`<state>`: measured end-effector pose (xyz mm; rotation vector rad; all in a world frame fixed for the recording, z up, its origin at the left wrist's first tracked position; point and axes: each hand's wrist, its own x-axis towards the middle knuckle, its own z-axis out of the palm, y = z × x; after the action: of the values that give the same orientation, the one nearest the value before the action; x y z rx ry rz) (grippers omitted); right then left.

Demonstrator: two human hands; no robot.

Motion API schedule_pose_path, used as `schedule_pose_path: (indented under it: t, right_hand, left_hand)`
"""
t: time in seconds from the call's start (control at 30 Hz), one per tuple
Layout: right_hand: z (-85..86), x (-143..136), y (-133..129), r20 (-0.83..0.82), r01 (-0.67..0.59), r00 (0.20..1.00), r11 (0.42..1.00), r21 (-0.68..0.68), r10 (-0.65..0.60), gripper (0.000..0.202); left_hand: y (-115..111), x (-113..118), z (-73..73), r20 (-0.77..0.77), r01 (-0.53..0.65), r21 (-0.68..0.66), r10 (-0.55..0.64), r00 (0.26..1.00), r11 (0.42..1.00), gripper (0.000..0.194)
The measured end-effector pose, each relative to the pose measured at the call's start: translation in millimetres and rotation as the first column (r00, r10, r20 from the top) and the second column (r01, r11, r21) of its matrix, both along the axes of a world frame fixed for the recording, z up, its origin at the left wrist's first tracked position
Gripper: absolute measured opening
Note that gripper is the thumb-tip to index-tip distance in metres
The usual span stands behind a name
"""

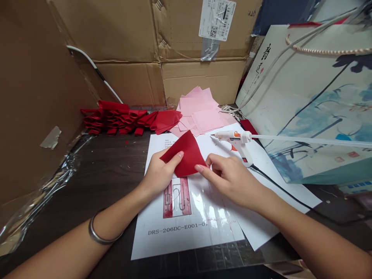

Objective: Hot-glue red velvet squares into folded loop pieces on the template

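One red sheet (189, 155), left side in left grip (161, 170), corner at right grip (225, 176)

White sheet (154, 205): "DRS-206DC-E001-0", last character unclear; upper lines too small to read. Cardboard box (186, 35): "QTY:" near top right. Its label (217, 19): QR code, barcodes, blurred print. Paper bag (308, 100): brush-style Chinese characters (266, 54), red seal marks.

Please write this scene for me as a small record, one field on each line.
Left hand: holds red piece, thumb on top
Right hand: holds the same piece at its right corner
Below hands: printed sheet
Right side: glue gun, white stick at its rear; paper bag
Back centre: pink sheets, overlapping
Back left: red pile
Behind: cardboard
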<state>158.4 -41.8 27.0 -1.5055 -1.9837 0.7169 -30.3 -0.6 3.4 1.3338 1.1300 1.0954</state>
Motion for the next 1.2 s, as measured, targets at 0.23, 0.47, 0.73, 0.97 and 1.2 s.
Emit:
schedule_pose_path:
  t: [0.23,0.47,0.73,0.97,1.2]
  right_hand:
    - [-0.6,45,-36,-0.108,0.326,0.941,0.945,0.035,-0.321,0.04]
    - [-24.4,86,-19,-0.248,0.633,0.765,0.764,0.121,-0.594,0.07]
    - [-9.3,86,26,0.062,0.395,0.918,0.917,-0.056,-0.391,0.044]
    - [-6.6,77,45,0.094,0.341,0.938,0.939,-0.054,-0.335,0.046]
    - [-2.5,56,41,-0.154,0.25,0.954,0.965,-0.071,-0.259,0.043]
  left_hand:
    - [4,-5,-3.3,-0.213,0.134,-0.024,-0.136,0.968,0.991,0.025]
    - [12,-8,-5.6,-0.464,0.17,0.124,-0.094,0.881,0.978,0.052]
    - [26,-19,-18.4,-0.449,0.109,0.125,-0.042,0.892,0.986,0.044]
    - [36,-20,-22.1,-0.419,0.206,0.137,-0.132,0.898,0.969,0.059]
    - [34,-15,-13.9,-0.507,0.199,0.356,0.01,0.862,0.913,0.045]
